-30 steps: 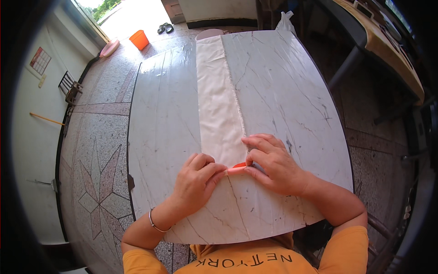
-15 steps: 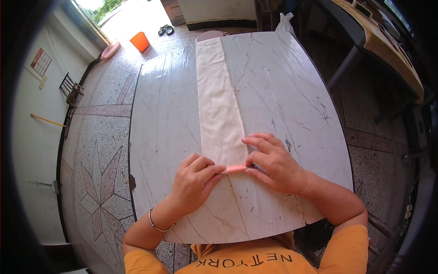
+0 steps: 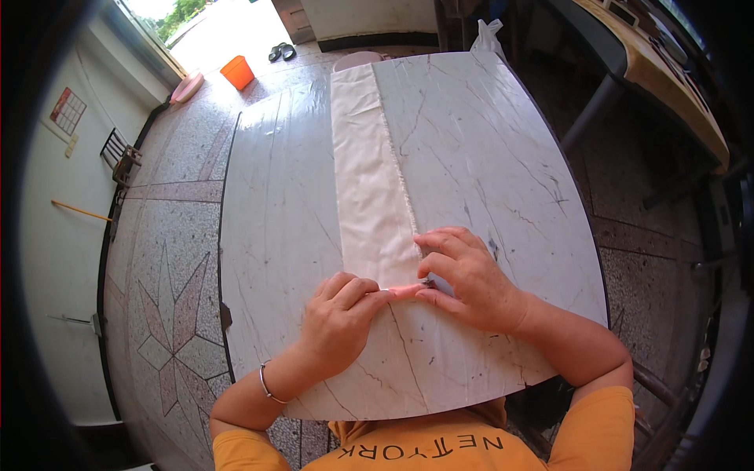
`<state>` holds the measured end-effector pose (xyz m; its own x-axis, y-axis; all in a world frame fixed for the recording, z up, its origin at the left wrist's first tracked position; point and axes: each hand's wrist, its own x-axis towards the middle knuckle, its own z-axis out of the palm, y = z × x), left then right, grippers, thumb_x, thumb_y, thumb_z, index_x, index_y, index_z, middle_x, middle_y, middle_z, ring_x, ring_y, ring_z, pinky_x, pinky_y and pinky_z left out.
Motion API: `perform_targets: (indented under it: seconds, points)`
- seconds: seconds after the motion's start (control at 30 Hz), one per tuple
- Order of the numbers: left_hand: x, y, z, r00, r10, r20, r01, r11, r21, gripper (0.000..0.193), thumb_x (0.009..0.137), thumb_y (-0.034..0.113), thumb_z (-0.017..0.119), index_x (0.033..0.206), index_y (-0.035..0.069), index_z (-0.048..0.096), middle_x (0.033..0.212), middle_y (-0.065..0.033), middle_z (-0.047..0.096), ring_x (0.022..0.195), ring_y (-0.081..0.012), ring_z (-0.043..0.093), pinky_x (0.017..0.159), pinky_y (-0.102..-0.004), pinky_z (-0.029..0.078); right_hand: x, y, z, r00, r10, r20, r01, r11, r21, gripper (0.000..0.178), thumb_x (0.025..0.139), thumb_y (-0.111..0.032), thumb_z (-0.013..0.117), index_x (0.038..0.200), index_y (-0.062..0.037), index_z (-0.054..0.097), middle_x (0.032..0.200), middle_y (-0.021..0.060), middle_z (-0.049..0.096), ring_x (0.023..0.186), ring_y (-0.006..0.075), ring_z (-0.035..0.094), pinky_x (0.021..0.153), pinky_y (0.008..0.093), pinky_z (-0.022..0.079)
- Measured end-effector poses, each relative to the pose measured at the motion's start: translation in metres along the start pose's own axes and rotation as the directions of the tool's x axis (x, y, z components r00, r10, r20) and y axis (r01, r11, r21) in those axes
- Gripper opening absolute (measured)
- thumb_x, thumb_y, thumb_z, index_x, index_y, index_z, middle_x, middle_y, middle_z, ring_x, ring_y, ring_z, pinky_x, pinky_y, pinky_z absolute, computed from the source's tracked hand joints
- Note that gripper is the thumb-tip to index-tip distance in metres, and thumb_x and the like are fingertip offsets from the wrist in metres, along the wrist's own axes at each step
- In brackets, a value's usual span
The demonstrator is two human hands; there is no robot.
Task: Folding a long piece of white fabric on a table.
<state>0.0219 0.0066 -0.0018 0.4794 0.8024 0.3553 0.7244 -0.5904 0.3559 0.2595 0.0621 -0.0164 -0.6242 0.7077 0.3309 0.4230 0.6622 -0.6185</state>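
Observation:
A long pale cream cloth strip [image 3: 367,173], frayed along its right edge, runs away from me down the table. Its near end is a small pink roll [image 3: 405,292] lying crosswise between my hands. My left hand [image 3: 339,318] is closed, its thumb and fingers pinching the roll's left end. At the other end, my right hand [image 3: 471,276] holds the roll between thumb and bent index finger, its upper fingers reaching over the strip's frayed edge. A small dark bit shows by the right fingertips; I cannot make out what it is.
The strip lies on a white marble-patterned table [image 3: 503,180]. Beyond the table are a pink stool [image 3: 357,60], an orange bucket [image 3: 237,72] and dark slippers [image 3: 281,52]. A white plastic bag [image 3: 487,36] is past the far right corner, and another table [image 3: 652,67] stands at right.
The cloth strip has shifted slightly left, and the whole view has moved a little. My right index finger has lifted slightly off the roll. Both hands stay at the roll's ends.

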Motion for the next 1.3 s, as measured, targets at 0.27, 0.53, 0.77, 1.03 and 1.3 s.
perform_targets:
  seconds: [0.27, 0.53, 0.77, 1.03, 1.3]
  points:
    - [0.005, 0.003, 0.001, 0.998, -0.055, -0.006, 0.055, 0.998, -0.028, 0.018, 0.078, 0.005, 0.074, 0.095, 0.007, 0.068, 0.091, -0.0055, 0.065, 0.084, -0.0259, 0.06, 0.075, -0.0376, 0.049, -0.001, -0.002, -0.003, 0.999, -0.015, 0.052, 0.016, 1.0, -0.022, 0.023, 0.082, -0.017, 0.076, 0.095, -0.0074, 0.061, 0.138, 0.018, 0.051, 0.132, 0.0358, 0.042, 0.108, 0.0464, 0.034]
    - [0.005, 0.001, 0.001, 0.996, -0.087, 0.002, 0.087, 0.993, -0.075, 0.015, 0.079, 0.008, 0.075, 0.093, 0.008, 0.07, 0.088, -0.0055, 0.065, 0.083, -0.0257, 0.06, 0.074, -0.0374, 0.049, -0.001, 0.001, -0.001, 0.996, -0.063, 0.065, 0.066, 0.996, -0.052, 0.019, 0.083, -0.019, 0.075, 0.09, -0.007, 0.062, 0.139, 0.0184, 0.05, 0.133, 0.036, 0.042, 0.106, 0.0458, 0.035]
    - [0.003, 0.001, 0.002, 0.995, -0.097, -0.003, 0.096, 0.991, -0.091, 0.018, 0.078, 0.009, 0.077, 0.096, 0.009, 0.071, 0.089, -0.0056, 0.064, 0.083, -0.025, 0.059, 0.073, -0.0362, 0.05, 0.002, -0.007, -0.025, 0.994, -0.028, 0.101, 0.043, 0.988, -0.149, 0.023, 0.081, -0.025, 0.078, 0.085, -0.0075, 0.064, 0.141, 0.0165, 0.05, 0.135, 0.0342, 0.041, 0.104, 0.046, 0.037]
    - [0.001, 0.0, 0.001, 0.995, -0.1, 0.008, 0.1, 0.988, -0.118, 0.021, 0.078, 0.008, 0.078, 0.098, 0.009, 0.072, 0.091, -0.0059, 0.065, 0.085, -0.0251, 0.06, 0.074, -0.0358, 0.05, 0.0, -0.006, -0.021, 0.987, -0.044, 0.155, 0.06, 0.993, -0.101, 0.016, 0.081, -0.021, 0.077, 0.08, -0.0072, 0.068, 0.139, 0.0158, 0.054, 0.136, 0.0325, 0.042, 0.106, 0.0457, 0.036]
    - [0.001, 0.001, 0.004, 0.994, -0.105, 0.01, 0.106, 0.987, -0.123, 0.02, 0.077, 0.011, 0.078, 0.097, 0.01, 0.073, 0.089, -0.0044, 0.066, 0.084, -0.024, 0.06, 0.075, -0.036, 0.05, -0.001, -0.007, -0.017, 0.99, -0.035, 0.136, 0.046, 0.996, -0.073, 0.013, 0.083, -0.019, 0.075, 0.08, -0.007, 0.071, 0.137, 0.0149, 0.057, 0.135, 0.0315, 0.043, 0.108, 0.0453, 0.035]
